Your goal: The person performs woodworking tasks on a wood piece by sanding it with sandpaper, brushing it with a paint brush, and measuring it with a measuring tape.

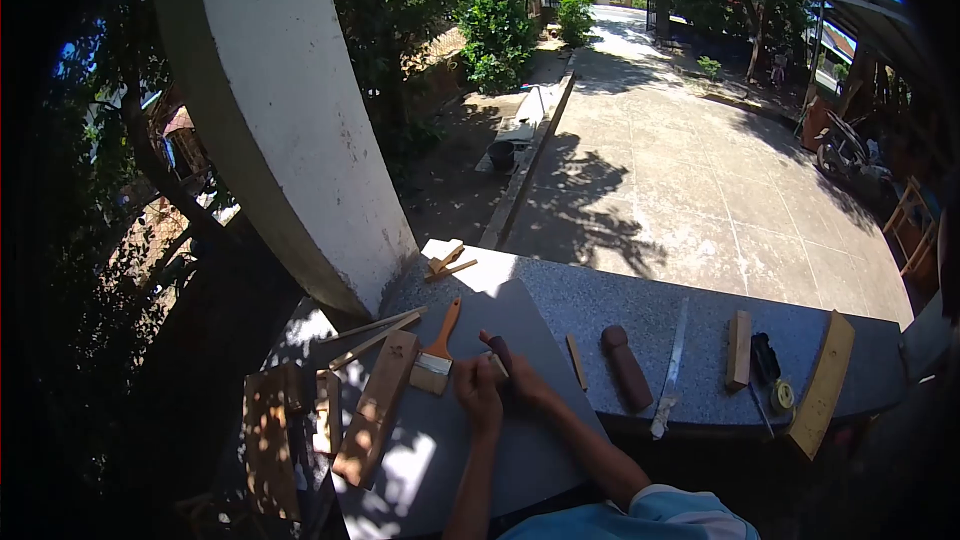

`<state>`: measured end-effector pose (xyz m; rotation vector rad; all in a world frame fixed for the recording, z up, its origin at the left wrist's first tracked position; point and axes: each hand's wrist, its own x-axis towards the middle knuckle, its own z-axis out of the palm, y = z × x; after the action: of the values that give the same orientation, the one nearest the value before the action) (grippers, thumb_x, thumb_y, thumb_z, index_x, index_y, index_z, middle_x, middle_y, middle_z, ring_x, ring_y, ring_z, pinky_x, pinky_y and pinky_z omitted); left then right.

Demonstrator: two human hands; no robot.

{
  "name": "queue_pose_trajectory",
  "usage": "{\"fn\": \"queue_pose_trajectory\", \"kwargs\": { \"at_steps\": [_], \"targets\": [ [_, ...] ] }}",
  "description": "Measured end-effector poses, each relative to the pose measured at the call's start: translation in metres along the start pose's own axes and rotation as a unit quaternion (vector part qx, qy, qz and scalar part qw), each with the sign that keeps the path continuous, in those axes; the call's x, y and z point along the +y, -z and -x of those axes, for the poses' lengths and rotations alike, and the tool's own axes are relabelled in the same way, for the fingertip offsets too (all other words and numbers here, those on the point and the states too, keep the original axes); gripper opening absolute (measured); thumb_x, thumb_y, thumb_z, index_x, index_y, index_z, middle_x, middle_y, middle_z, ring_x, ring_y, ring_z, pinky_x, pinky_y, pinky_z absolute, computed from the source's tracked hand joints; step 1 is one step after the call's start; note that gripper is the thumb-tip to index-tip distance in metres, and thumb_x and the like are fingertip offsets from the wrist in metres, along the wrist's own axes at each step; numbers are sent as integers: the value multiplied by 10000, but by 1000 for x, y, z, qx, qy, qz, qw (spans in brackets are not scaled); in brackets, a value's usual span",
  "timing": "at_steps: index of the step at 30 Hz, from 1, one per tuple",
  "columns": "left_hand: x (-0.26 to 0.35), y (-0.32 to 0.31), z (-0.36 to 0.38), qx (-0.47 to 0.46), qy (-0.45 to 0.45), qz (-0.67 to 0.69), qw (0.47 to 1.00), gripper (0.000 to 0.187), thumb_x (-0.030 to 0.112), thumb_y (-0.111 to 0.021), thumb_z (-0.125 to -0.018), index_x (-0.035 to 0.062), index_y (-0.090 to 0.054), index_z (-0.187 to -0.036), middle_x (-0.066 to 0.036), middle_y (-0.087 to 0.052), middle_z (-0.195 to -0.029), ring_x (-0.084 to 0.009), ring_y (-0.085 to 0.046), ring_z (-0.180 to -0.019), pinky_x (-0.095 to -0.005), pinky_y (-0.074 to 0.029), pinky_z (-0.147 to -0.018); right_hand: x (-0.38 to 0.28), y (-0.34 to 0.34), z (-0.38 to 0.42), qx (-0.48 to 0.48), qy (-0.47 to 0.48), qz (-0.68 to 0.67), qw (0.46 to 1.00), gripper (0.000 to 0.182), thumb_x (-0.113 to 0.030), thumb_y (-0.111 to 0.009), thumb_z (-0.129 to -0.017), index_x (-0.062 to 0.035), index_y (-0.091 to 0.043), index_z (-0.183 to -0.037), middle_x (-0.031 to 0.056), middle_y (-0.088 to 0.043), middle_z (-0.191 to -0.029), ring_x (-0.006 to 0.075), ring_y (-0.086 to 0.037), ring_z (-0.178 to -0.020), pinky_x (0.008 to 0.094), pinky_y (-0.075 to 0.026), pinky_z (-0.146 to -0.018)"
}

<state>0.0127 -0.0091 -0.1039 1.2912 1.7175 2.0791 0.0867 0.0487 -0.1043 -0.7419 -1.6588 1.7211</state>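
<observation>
My left hand (479, 392) is closed on a small pale piece, just right of a flat brush (437, 355) with an orange handle and pale bristles. My right hand (522, 378) is closed beside it, with its fingers around a dark brown piece (497, 345). Both hands are close together over the dark grey board (500, 315). The pieces are small, and their exact shapes are partly hidden by the fingers. A long wooden block (376, 410) lies left of the brush.
On the speckled counter (560, 285) lie a brown mallet-like piece (626, 368), a metal strip (676, 355), a wooden block (738, 350), a yellow tape roll (782, 397) and a curved plank (822, 385). Wood pieces lie at the left. A white pillar (300, 110) rises behind.
</observation>
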Motion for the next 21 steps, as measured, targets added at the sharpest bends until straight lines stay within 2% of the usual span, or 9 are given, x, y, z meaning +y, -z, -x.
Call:
{"fn": "queue_pose_trajectory", "kwargs": {
  "at_steps": [3,6,7,10,13,16,19,21],
  "targets": [
    [8,6,7,-26,63,1,998,197,192,-501,-872,7,-524,-808,-42,-515,-772,-118,-501,-748,-263,-412,-667,5,2,4,-11,56,34,998,560,-385,-283,-916,-17,-252,-1337,169,-345,-1334,261,-326,-1242,310,-237,-1016],
    [6,0,1,-2,86,16,996,186,189,-535,-851,8,-523,-808,-49,-511,-790,-124,-494,-765,-271,-411,-662,-17,-6,14,-15,200,55,978,551,-376,-286,-918,-18,-260,-1335,169,-332,-1343,260,-303,-1256,315,-212,-1028],
    [7,2,4,10,95,21,995,183,184,-550,-840,7,-521,-807,-52,-508,-796,-127,-489,-769,-274,-409,-655,-3,-3,6,-15,144,11,989,541,-372,-285,-918,-20,-276,-1329,172,-322,-1348,265,-291,-1263,320,-209,-1030],
    [6,1,4,31,164,134,977,204,203,-558,-837,5,-518,-811,-53,-510,-822,-126,-488,-791,-278,-416,-672,10,5,-1,-16,-14,66,998,540,-377,-285,-919,-7,-300,-1312,184,-340,-1331,270,-287,-1265,323,-206,-1031],
    [-4,0,2,13,170,135,976,219,204,-514,-861,-7,-524,-804,-48,-531,-779,-124,-507,-719,-269,-427,-644,-24,-9,13,13,214,52,975,577,-422,-269,-912,10,-323,-1291,205,-394,-1284,288,-344,-1230,316,-250,-1007],
    [9,-2,-4,19,181,115,976,248,210,-477,-878,-15,-546,-796,-54,-557,-748,-120,-519,-674,-261,-427,-615,-3,-3,3,14,85,73,994,550,-392,-287,-905,8,-346,-1277,206,-417,-1266,286,-342,-1232,333,-247,-1011],
    [20,-6,-1,14,188,101,977,276,214,-449,-887,-19,-567,-797,-65,-577,-749,-117,-528,-669,-260,-427,-603,1,3,0,27,-33,3,999,514,-358,-292,-902,-2,-372,-1263,192,-437,-1251,282,-392,-1196,337,-272,-995],
    [11,-8,-8,28,182,99,978,295,222,-442,-889,-24,-549,-765,-55,-562,-714,-114,-519,-655,-258,-420,-601,-13,-9,12,58,170,46,983,517,-366,-276,-906,5,-393,-1246,184,-468,-1221,289,-443,-1142,327,-309,-961]
  ]
}}
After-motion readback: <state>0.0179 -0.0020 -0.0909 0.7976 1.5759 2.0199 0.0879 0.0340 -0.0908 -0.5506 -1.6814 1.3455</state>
